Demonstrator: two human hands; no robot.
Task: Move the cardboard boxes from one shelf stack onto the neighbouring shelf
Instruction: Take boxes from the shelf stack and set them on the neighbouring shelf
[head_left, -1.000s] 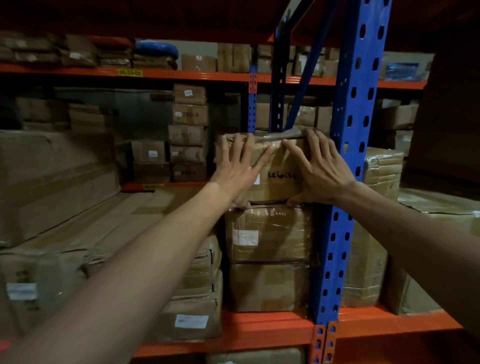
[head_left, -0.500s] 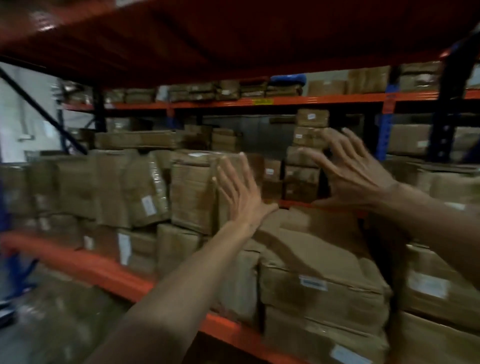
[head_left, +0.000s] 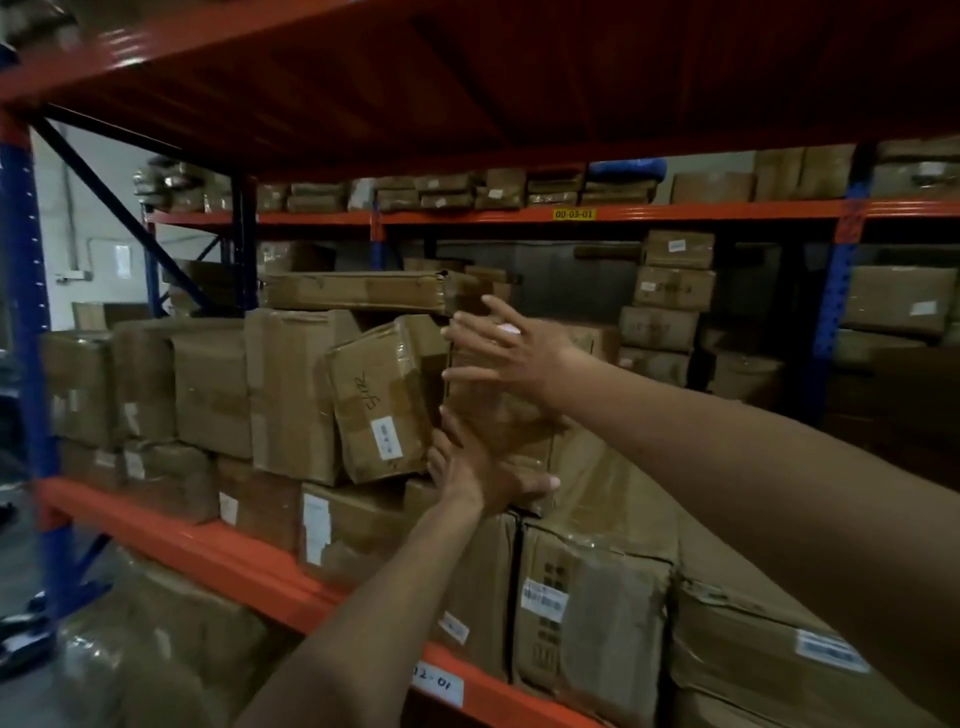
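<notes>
On the orange shelf beam (head_left: 218, 551), at the centre of the view, cardboard boxes stand packed in rows, and both bare arms reach in from five o'clock. The right hand (head_left: 511, 356) is spread flat, fingers apart, against the upper face of a taped box (head_left: 498, 410) at about one o'clock from the tilted box (head_left: 382, 397), which leans with its top to the left and bears a white label and a scrawl of marker. The left hand (head_left: 475, 470) lies open too, palm pressed to the lower part of that same taped box, thumb stretched toward three o'clock. Neither hand is closed around anything.

Half a second ago both hands hung in the air with fingers splayed, short of the cartons; now they touch cardboard. One second ago they pressed a box beside a blue upright; here the view has swung left, and a blue post (head_left: 26, 332) stands at nine o'clock. A long flat carton (head_left: 358, 292) lies across the stack at twelve o'clock.
</notes>
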